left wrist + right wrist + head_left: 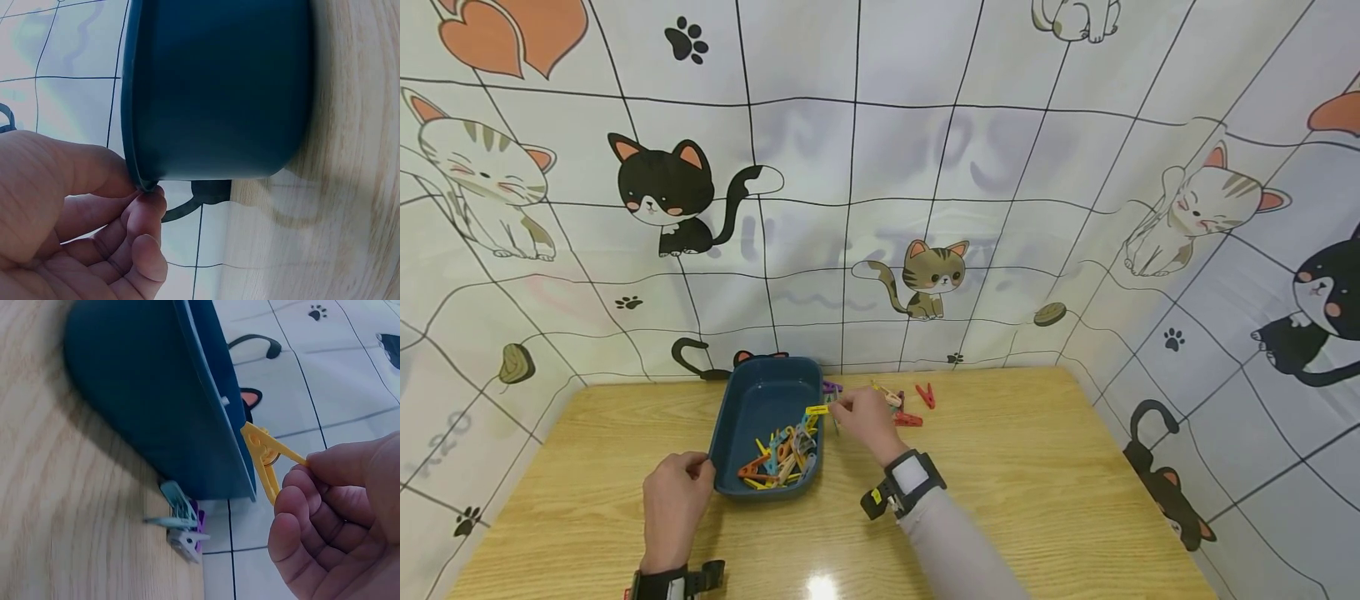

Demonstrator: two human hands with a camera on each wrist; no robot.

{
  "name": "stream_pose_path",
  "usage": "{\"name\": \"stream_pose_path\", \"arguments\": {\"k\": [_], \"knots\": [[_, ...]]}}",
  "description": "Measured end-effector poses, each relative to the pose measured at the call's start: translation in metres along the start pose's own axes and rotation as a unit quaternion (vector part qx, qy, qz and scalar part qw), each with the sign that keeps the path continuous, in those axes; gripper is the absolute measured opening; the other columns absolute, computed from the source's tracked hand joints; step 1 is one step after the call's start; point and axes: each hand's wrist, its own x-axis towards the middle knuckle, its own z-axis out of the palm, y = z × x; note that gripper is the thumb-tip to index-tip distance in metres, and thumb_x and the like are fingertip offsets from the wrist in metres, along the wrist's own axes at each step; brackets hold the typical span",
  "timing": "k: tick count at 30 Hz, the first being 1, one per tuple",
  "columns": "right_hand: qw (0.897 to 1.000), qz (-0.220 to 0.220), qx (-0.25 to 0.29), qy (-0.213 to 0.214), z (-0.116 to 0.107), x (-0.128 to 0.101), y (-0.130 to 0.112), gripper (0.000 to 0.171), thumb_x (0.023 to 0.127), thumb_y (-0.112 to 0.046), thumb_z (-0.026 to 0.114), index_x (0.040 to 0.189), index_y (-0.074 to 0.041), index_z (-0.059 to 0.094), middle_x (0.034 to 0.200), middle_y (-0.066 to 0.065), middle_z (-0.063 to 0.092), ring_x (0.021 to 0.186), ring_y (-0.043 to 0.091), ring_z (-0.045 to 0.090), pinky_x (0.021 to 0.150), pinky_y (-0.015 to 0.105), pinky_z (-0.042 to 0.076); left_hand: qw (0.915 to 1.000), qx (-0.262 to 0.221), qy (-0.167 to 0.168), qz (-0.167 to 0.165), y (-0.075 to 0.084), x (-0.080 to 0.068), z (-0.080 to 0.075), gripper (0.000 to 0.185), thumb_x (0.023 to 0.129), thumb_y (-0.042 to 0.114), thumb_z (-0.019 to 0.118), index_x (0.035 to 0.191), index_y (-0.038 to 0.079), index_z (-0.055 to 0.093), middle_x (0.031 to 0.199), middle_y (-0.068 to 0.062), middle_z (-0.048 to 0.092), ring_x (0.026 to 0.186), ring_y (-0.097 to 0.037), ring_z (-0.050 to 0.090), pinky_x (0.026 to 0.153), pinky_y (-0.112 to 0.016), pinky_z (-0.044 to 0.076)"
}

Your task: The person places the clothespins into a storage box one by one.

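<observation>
My right hand pinched yellow peg by its tail, jaws pointing away from fingertips, at blue tray's right rim; tray interior lay just left of grip; my left hand curled on tray's near-left corner rim

The dark blue oblong plastic tray stands near the far edge of the pale wooden surface, left of its middle, with the left hand at its near left corner and the right hand at its right rim, so both flanks are blocked. Just right of the tray, loose red plastic clothes pegs and a few teal and purple pegs clutter the strip along the far edge. The right half, the near edge and the left corners lie open, hemmed by the cat-print cloth wall.
</observation>
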Motion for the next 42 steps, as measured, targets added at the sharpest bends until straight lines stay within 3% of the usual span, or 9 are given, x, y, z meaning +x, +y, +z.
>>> {"name": "stream_pose_path", "arguments": {"k": [11,17,23,28,37,42], "knots": [[0.999,-0.005,-0.045,-0.025,0.020,0.001,-0.009,0.022,0.096,-0.013,0.070,0.077,-0.006,0.078,0.062,-0.002,0.063,0.051,0.003,0.041,0.051,0.019,0.032,0.9999,-0.002,0.003,0.009,-0.001,0.000,0.001,0.015,0.085,-0.001,0.064,0.087,-0.009,0.077,0.072,-0.013,0.066,0.064,-0.027,0.062,0.057,-0.036,0.045],[0.997,-0.016,-0.061,-0.046,0.024,0.001,-0.011,0.031,0.098,-0.014,0.068,0.070,-0.005,0.073,0.056,-0.007,0.049,0.051,0.005,0.039,0.052,0.020,0.030,1.0000,-0.001,-0.007,-0.002,0.000,-0.001,0.000,0.017,0.086,0.000,0.063,0.090,-0.009,0.077,0.075,-0.015,0.067,0.066,-0.028,0.062,0.057,-0.035,0.045],[0.997,-0.012,-0.052,-0.050,0.023,-0.002,-0.010,0.031,0.099,-0.015,0.067,0.069,-0.006,0.074,0.056,-0.010,0.048,0.052,0.004,0.040,0.052,0.020,0.031,0.9999,0.000,-0.009,-0.005,0.000,-0.001,0.000,0.017,0.086,0.000,0.063,0.091,-0.009,0.077,0.076,-0.015,0.067,0.066,-0.027,0.062,0.057,-0.034,0.044],[0.998,-0.001,-0.035,-0.052,0.022,-0.005,-0.004,0.045,0.100,-0.016,0.066,0.056,-0.013,0.058,0.050,-0.010,0.037,0.045,0.005,0.032,0.049,0.021,0.026,0.9999,-0.002,-0.013,-0.008,0.000,0.000,0.000,0.017,0.086,0.000,0.064,0.091,-0.009,0.077,0.075,-0.015,0.067,0.065,-0.026,0.061,0.055,-0.033,0.043],[0.999,0.025,0.003,-0.042,0.015,-0.013,0.013,0.048,0.100,-0.019,0.066,0.055,-0.011,0.052,0.051,-0.010,0.028,0.047,0.006,0.027,0.050,0.023,0.023,1.0000,-0.002,-0.008,0.001,0.000,0.000,0.000,0.017,0.087,0.000,0.063,0.091,-0.009,0.077,0.076,-0.015,0.068,0.066,-0.028,0.064,0.056,-0.037,0.046],[0.999,0.035,0.003,-0.027,0.007,-0.017,0.025,0.042,0.100,-0.021,0.066,0.060,-0.008,0.060,0.053,-0.010,0.030,0.048,0.006,0.028,0.051,0.023,0.023,1.0000,-0.001,-0.007,0.003,-0.001,-0.001,0.001,0.017,0.087,-0.001,0.063,0.091,-0.009,0.077,0.076,-0.015,0.068,0.066,-0.028,0.064,0.056,-0.037,0.046]]}}
